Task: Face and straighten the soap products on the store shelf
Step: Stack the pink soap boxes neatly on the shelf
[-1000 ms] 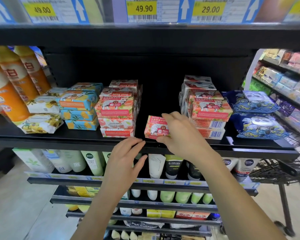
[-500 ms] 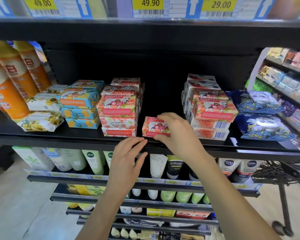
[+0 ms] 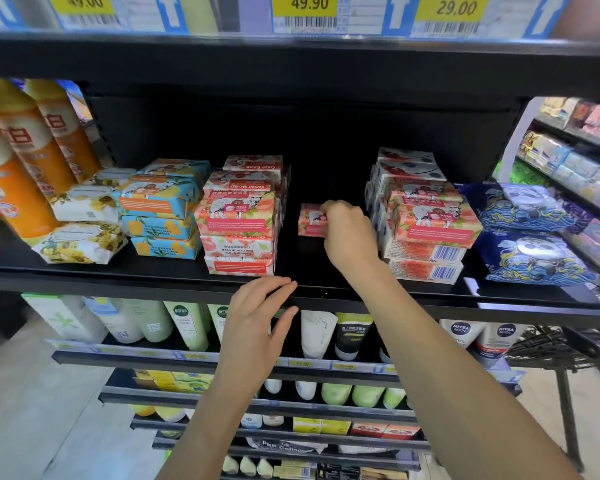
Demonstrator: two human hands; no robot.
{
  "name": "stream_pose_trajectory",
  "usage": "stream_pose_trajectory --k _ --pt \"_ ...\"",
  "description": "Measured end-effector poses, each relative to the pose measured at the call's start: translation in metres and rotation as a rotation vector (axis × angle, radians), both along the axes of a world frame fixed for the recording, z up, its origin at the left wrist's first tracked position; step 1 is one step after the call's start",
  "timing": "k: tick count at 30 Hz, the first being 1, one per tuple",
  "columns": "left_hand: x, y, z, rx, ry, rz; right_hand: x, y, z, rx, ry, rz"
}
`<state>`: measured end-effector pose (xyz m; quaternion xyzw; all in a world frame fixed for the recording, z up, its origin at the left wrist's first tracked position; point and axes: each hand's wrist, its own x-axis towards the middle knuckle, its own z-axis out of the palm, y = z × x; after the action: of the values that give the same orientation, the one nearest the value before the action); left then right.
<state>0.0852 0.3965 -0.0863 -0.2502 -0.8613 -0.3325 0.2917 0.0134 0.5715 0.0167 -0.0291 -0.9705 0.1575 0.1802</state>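
Right hand (image 3: 350, 233) grasping one pink soap box (image 3: 310, 221) on the shelf (image 3: 118, 280).
Left hand (image 3: 257, 323) released, fingers relaxed, at the front edge, holding nothing.

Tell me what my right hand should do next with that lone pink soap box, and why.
The right hand grips the pink soap box, alone in the gap between the left pink stack and the right pink stack of similar boxes, further back than their fronts. So probably carry it sideways onto the left pink stack, label forward. The left hand rests at the shelf edge.
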Motion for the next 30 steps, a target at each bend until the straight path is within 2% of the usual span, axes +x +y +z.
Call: stream_pose_trajectory --k 6,11,13,15,18,21,30 --pt "0.000 -0.001 -0.001 0.007 -0.003 -0.003 -0.024 0.000 0.011 0.003 -0.030 -0.080" --pt "0.000 0.000 -0.001 0.007 0.005 -0.003 -0.025 -0.003 0.009 -0.066 0.002 -0.035" --pt "0.000 0.000 -0.002 0.008 0.002 -0.004 -0.018 -0.006 0.011 -0.186 0.108 0.051" --pt "0.000 0.001 -0.002 0.008 0.001 -0.002 -0.004 -0.011 0.016 -0.389 0.189 0.199" --pt "0.000 0.001 -0.003 0.006 0.013 0.001 0.018 -0.019 0.026 -0.660 0.051 0.439" --pt "-0.001 0.002 -0.005 0.007 0.026 0.006 0.028 -0.025 0.032 -0.646 -0.085 0.528" --pt "0.000 0.002 -0.004 0.026 0.029 0.001 0.023 -0.037 0.029 -0.589 0.091 0.445"
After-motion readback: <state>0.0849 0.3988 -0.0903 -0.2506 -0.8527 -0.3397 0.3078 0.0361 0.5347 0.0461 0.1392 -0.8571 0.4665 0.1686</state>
